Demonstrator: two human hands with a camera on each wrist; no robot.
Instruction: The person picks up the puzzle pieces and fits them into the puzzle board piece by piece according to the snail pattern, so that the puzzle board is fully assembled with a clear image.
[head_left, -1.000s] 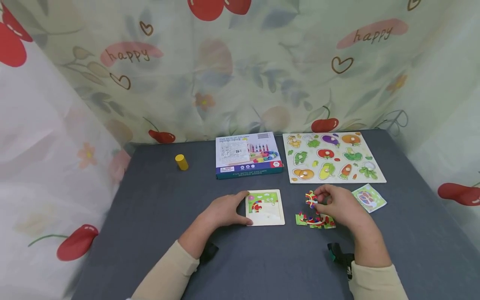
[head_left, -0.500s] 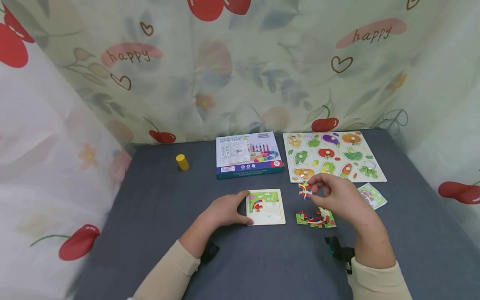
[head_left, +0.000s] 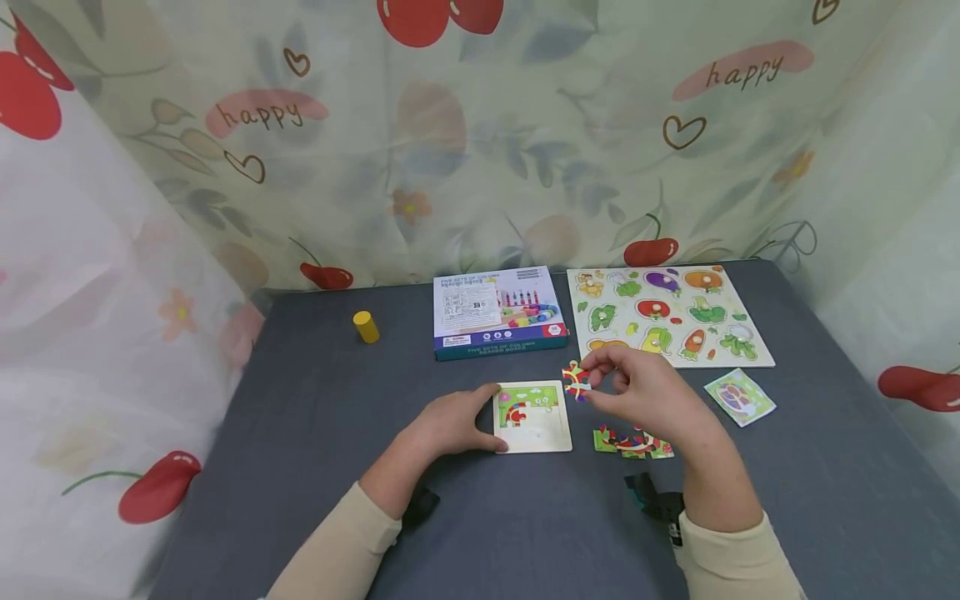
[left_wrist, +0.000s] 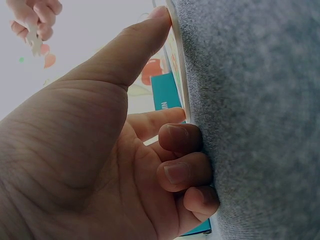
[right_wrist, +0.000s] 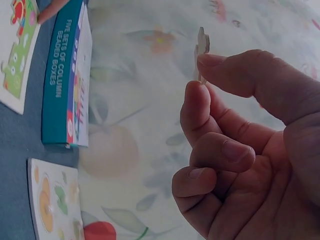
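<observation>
A small wooden puzzle tray (head_left: 532, 415) lies on the grey table, with green and red pieces in its upper part. My left hand (head_left: 450, 423) rests against the tray's left edge, thumb (left_wrist: 125, 52) on its rim and fingers curled on the table. My right hand (head_left: 637, 392) pinches a colourful puzzle piece (head_left: 576, 382) between thumb and forefinger, held in the air just right of the tray's top corner; the piece (right_wrist: 201, 47) shows edge-on in the right wrist view. Several loose pieces (head_left: 632, 442) lie on the table below that hand.
A blue bead-set box (head_left: 497, 312) and a vegetable peg puzzle board (head_left: 667, 315) lie at the back. A yellow cylinder (head_left: 366, 326) stands at the back left. A small picture card (head_left: 739, 397) lies to the right. Printed curtains surround the table.
My right hand lifted a piece from the loose pile and carried it leftward toward the tray. The left hand stayed on the tray's edge.
</observation>
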